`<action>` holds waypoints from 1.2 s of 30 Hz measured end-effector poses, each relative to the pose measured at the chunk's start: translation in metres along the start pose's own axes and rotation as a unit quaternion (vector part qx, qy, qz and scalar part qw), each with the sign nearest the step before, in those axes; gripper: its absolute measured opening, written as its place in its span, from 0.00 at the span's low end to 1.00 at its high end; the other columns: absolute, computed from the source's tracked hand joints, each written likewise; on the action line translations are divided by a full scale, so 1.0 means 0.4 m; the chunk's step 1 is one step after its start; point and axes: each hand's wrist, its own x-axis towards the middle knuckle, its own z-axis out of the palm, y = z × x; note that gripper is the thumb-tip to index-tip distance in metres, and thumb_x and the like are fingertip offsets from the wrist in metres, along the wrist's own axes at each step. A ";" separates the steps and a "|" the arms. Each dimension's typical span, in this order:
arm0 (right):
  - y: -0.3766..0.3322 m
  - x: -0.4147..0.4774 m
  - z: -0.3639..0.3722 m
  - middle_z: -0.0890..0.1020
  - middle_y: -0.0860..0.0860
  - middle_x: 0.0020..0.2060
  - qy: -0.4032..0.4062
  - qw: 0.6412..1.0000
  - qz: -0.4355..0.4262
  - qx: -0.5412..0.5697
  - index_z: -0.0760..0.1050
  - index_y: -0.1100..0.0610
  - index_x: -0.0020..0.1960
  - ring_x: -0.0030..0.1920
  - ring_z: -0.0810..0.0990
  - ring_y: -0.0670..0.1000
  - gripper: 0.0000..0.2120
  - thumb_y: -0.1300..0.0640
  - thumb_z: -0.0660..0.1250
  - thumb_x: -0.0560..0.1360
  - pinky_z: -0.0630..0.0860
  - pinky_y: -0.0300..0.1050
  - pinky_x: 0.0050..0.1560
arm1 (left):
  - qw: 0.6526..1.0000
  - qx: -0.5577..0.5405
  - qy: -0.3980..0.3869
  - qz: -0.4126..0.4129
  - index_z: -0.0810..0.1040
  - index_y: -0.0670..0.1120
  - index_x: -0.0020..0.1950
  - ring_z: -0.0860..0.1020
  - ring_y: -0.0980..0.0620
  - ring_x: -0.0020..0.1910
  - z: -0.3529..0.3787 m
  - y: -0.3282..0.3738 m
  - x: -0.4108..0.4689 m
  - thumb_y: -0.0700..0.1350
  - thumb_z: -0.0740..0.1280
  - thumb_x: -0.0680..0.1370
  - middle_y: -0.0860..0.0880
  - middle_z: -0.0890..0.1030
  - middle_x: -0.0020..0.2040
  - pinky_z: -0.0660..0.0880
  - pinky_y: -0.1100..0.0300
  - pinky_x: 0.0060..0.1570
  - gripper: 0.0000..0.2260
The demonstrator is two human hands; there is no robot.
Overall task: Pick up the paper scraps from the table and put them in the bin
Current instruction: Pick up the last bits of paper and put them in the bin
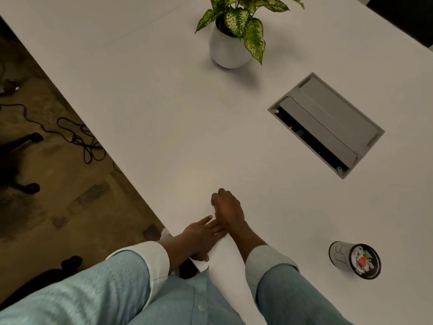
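Reaching across from the near right, the right hand [228, 211] hovers or rests on the white worktop [164, 102] close to its left edge, knuckles up and fingers curled in toward the palm; whether it grips any paper scrap cannot be told, since nothing shows between the fingers. The left hand [203, 235] lies flat and released beside it, fingers stretched out and pointing at the right wrist, touching or nearly touching it, with the thumb near the worktop's edge. Both forearms wear light blue sleeves with turned-back cuffs. The bin [355, 259], a small round container, stands well apart toward the near right side of the worktop, and paper scraps [362, 260] with a red bit among them lie inside it.
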 end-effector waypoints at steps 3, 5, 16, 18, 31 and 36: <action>0.024 -0.021 0.000 0.77 0.53 0.52 0.018 0.998 0.033 0.046 0.75 0.57 0.54 0.52 0.77 0.54 0.11 0.67 0.60 0.76 0.78 0.50 0.48 | 1.000 -0.014 0.000 0.005 0.37 0.46 0.84 0.38 0.46 0.84 -0.011 0.001 -0.005 0.57 0.71 0.79 0.44 0.40 0.85 0.36 0.47 0.82 0.49; 0.053 -0.047 -0.003 0.78 0.52 0.52 0.046 0.993 0.074 0.084 0.76 0.54 0.55 0.52 0.78 0.53 0.12 0.65 0.60 0.76 0.77 0.48 0.46 | 1.000 -0.015 0.006 0.014 0.34 0.46 0.83 0.35 0.47 0.83 -0.014 0.001 -0.008 0.57 0.71 0.79 0.45 0.35 0.84 0.36 0.46 0.82 0.51; 0.274 -0.396 0.009 0.79 0.43 0.46 0.249 0.898 0.292 0.213 0.79 0.45 0.49 0.44 0.81 0.46 0.10 0.60 0.69 0.75 0.76 0.44 0.42 | 0.993 -0.056 0.106 -0.008 0.33 0.44 0.83 0.28 0.46 0.81 0.003 0.052 0.001 0.59 0.64 0.81 0.45 0.25 0.80 0.41 0.44 0.83 0.47; 0.310 -0.461 0.003 0.79 0.42 0.46 0.270 0.880 0.326 0.214 0.79 0.45 0.48 0.44 0.80 0.46 0.10 0.60 0.70 0.74 0.73 0.41 0.42 | 0.992 -0.037 0.118 -0.009 0.34 0.42 0.83 0.29 0.43 0.81 -0.014 0.084 0.026 0.61 0.66 0.81 0.42 0.26 0.81 0.39 0.46 0.82 0.49; 0.525 -0.678 -0.088 0.80 0.52 0.48 0.429 0.751 0.475 0.163 0.81 0.54 0.50 0.47 0.82 0.58 0.06 0.62 0.67 0.77 0.79 0.52 0.43 | 0.995 0.063 0.063 0.047 0.31 0.39 0.81 0.26 0.38 0.79 -0.155 0.247 0.193 0.64 0.72 0.75 0.38 0.25 0.79 0.41 0.36 0.81 0.59; 0.588 -0.666 -0.091 0.84 0.51 0.49 0.419 0.756 0.475 0.166 0.80 0.54 0.54 0.49 0.82 0.57 0.08 0.61 0.64 0.79 0.77 0.49 0.46 | 0.995 0.082 0.041 0.033 0.28 0.39 0.80 0.25 0.38 0.78 -0.161 0.259 0.192 0.65 0.71 0.75 0.38 0.22 0.78 0.41 0.35 0.81 0.59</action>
